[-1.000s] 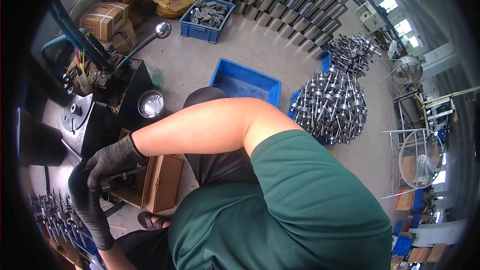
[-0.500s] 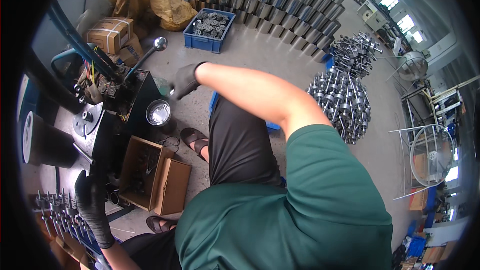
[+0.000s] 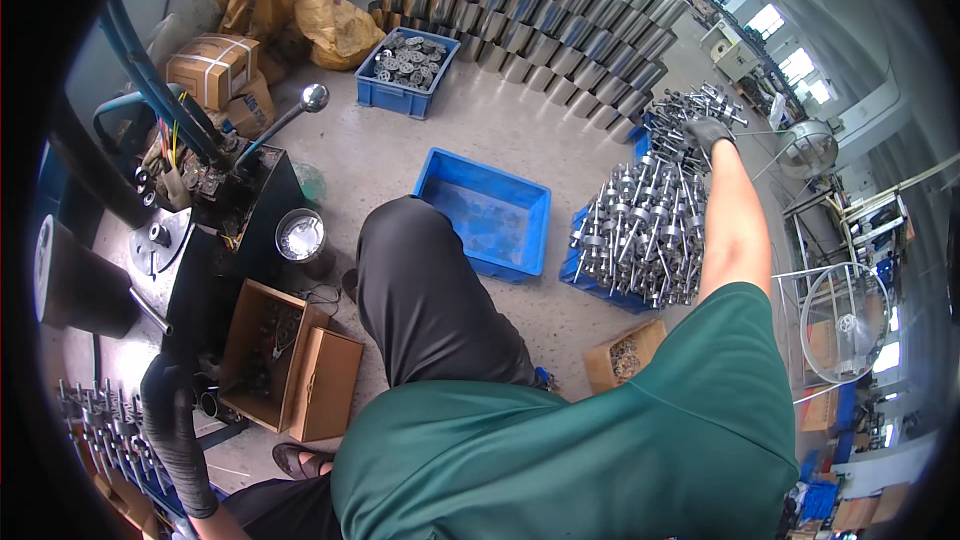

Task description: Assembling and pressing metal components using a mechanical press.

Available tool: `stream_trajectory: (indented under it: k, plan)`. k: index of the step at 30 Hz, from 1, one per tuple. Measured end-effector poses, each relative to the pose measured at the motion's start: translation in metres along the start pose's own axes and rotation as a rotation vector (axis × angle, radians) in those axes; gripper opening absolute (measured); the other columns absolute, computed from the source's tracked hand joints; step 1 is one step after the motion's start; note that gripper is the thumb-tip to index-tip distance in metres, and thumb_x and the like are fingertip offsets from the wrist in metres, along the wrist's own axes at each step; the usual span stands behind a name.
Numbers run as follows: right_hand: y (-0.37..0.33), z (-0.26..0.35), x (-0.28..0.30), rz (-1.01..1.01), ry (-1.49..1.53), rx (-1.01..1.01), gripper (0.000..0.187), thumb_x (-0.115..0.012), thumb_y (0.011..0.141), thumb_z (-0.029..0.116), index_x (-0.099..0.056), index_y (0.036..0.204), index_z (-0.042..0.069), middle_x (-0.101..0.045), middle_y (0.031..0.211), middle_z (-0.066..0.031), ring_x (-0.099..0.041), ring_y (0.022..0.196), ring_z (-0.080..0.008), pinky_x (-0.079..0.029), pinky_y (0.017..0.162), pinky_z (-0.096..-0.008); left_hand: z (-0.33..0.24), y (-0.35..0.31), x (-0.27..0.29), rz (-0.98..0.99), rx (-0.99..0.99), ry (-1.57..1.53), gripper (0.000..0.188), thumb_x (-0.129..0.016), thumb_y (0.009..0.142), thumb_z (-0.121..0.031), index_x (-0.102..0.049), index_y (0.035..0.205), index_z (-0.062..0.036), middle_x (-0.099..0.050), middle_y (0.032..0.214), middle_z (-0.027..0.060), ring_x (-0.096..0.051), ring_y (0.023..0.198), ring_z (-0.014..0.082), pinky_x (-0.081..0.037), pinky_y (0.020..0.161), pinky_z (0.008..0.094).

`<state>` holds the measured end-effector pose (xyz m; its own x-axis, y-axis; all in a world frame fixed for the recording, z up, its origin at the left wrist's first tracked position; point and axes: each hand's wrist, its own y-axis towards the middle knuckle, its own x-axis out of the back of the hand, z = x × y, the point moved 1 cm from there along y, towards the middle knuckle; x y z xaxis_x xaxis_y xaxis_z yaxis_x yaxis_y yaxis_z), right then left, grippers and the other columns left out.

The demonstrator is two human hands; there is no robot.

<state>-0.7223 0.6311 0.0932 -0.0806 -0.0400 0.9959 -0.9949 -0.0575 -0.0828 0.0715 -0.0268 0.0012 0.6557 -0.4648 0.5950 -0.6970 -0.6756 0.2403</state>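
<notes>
At the far right, my right hand [image 3: 708, 131] in a dark glove is stretched out to the back heap of metal shafts [image 3: 672, 120]. Its fingers are against the heap, and I cannot make out whether they grip a shaft. A nearer heap of shafts with round collars [image 3: 645, 230] rises over a blue crate. My left hand [image 3: 172, 395], also gloved, is at the lower left beside the machine bench. Its fingers merge with the dark bench side below a short metal bar [image 3: 150, 310]. More shafts stand upright in a row [image 3: 110, 425] just left of that hand.
A blue crate [image 3: 535, 230] lies on the floor ahead of my knee. Another blue crate [image 3: 385, 97] holds round metal discs. Steel cylinders [image 3: 530, 30] are stacked behind. A metal pot [image 3: 302, 235], open cartons [image 3: 335, 380] and a small carton of little parts [image 3: 625, 355] surround me.
My right hand has swung from beside the metal pot across to the back shaft heap on the right. The floor crate and small carton have come into view. My left hand has shifted slightly.
</notes>
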Motion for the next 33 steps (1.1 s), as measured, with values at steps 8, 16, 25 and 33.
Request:
stream_trajectory:
  k: [8, 16, 25, 33]
  plan:
    - [-0.009, -0.128, -0.074, 0.262, -0.433, 0.176, 0.051, -0.05, 0.1, 0.047, -0.07, 0.127, 0.008, -0.071, 0.122, -0.0209, -0.071, 0.106, -0.0317, -0.055, 0.09, -0.0472, -0.011, 0.002, -0.014, 0.065, 0.014, -0.029, 0.041, -0.064, 0.102, -0.009, -0.057, 0.141, -0.0021, -0.067, 0.126, 0.0097, -0.063, 0.112, 0.018, -0.05, 0.101, 0.0315]
    - [-0.002, -0.114, -0.183, 0.072, -0.272, -0.015, 0.045, -0.038, 0.105, 0.029, -0.072, 0.121, 0.004, -0.067, 0.129, -0.024, -0.064, 0.123, -0.0388, -0.05, 0.105, -0.0489, -0.041, -0.009, 0.0, 0.083, 0.116, -0.109, 0.044, -0.064, 0.101, -0.007, -0.054, 0.143, -0.0027, -0.07, 0.119, 0.0083, -0.065, 0.109, 0.0153, -0.053, 0.094, 0.0292]
    - [-0.045, -0.161, -0.194, -0.033, 0.123, -0.493, 0.071, -0.023, 0.106, 0.056, -0.053, 0.148, 0.007, -0.05, 0.152, -0.0254, -0.046, 0.142, -0.0444, -0.033, 0.12, -0.0528, -0.017, -0.019, -0.005, 0.081, 0.221, -0.243, 0.039, -0.062, 0.097, 0.003, -0.06, 0.136, -0.0022, -0.071, 0.116, 0.0075, -0.066, 0.106, 0.0144, -0.054, 0.09, 0.0294]
    - [-0.055, -0.188, -0.194, -0.113, 0.304, -0.456, 0.063, -0.03, 0.103, 0.048, -0.052, 0.147, 0.008, -0.051, 0.148, -0.0291, -0.046, 0.138, -0.0506, -0.039, 0.114, -0.0567, -0.02, -0.011, -0.023, 0.133, 0.202, -0.215, 0.039, -0.065, 0.096, -0.001, -0.06, 0.134, -0.0011, -0.07, 0.116, 0.0077, -0.065, 0.106, 0.0141, -0.053, 0.091, 0.0297]
